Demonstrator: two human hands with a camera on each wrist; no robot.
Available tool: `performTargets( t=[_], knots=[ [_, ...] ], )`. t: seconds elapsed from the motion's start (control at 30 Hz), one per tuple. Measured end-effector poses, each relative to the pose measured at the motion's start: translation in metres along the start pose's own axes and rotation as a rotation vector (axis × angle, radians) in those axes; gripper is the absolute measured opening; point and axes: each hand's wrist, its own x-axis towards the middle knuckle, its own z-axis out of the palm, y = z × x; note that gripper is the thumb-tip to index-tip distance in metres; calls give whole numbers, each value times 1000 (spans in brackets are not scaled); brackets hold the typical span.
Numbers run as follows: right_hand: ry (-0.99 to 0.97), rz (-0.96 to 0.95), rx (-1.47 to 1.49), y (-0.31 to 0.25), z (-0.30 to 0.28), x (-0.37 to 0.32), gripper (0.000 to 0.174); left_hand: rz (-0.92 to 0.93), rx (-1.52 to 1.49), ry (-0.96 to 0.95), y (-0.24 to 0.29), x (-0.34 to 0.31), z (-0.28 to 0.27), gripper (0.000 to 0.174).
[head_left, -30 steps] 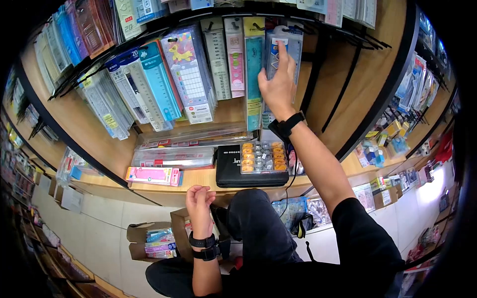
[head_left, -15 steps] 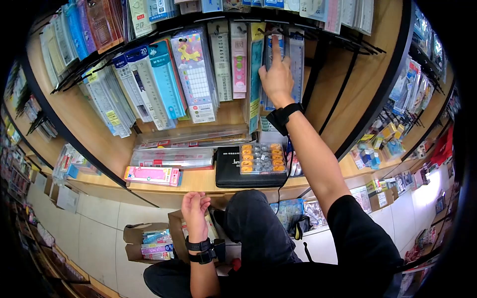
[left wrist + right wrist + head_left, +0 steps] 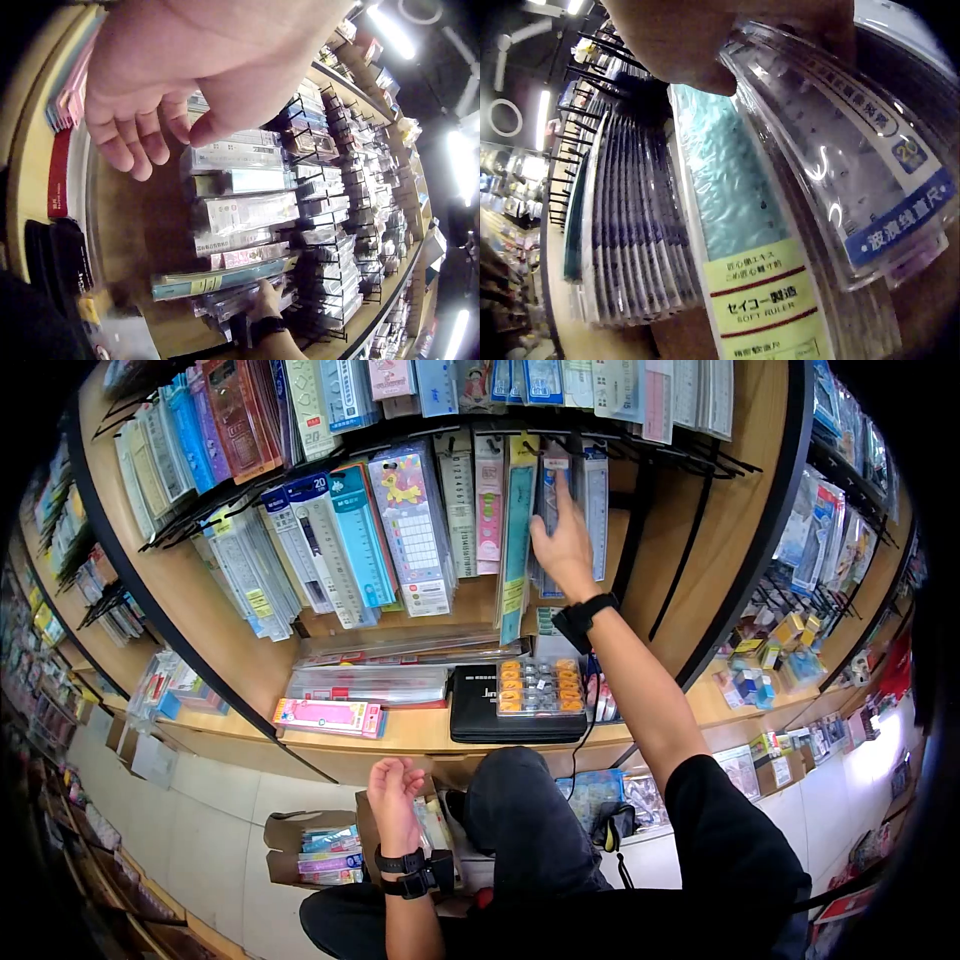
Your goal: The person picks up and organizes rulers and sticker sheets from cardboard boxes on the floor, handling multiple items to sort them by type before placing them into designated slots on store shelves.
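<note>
My right hand (image 3: 570, 555) lies against the front of a clear hanging ruler pack (image 3: 832, 142) with a blue label. In the head view its index finger points up along the pack, just below the top label. The right wrist view has the thumb at the pack's left edge; the other fingers are mostly hidden. A teal soft ruler (image 3: 516, 520) in a yellow-labelled sleeve hangs to the left, another clear ruler pack (image 3: 595, 520) to the right. Held low in front of the shelf, my left hand (image 3: 395, 795) has loosely bent fingers and holds nothing.
Packaged rulers (image 3: 350, 540) hang on black hooks in rows. On the ledge below sit a black case (image 3: 475, 710), a clear box (image 3: 540, 687) of orange and grey items, and a pink pack (image 3: 328, 715). Open cardboard boxes (image 3: 283, 835) stand on the floor.
The right hand's index finger has come down slightly from the hook to the pack's label. The pack now hangs apart from its right neighbour. The head view has tilted up; the left hand stays low.
</note>
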Motion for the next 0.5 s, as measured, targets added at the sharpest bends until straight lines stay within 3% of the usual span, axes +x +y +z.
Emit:
performTargets(
  t=[0.03, 0.17, 0.33, 0.4, 0.5],
  knots=[
    [6, -115, 155, 3, -6, -10, 70, 10, 3, 4, 2, -1, -3, 7],
    [-113, 32, 85, -6, -23, -44, 59, 11, 13, -1, 3, -4, -7, 8],
    [-145, -31, 9, -26, -51, -50, 53, -9, 30, 12, -2, -6, -10, 6],
    [-31, -294, 50, -39, -52, -37, 53, 1, 23, -5, -4, -7, -11, 6],
    [-9, -337, -58, -29, -31, 1, 52, -8, 21, 0, -9, -7, -12, 7]
  ],
)
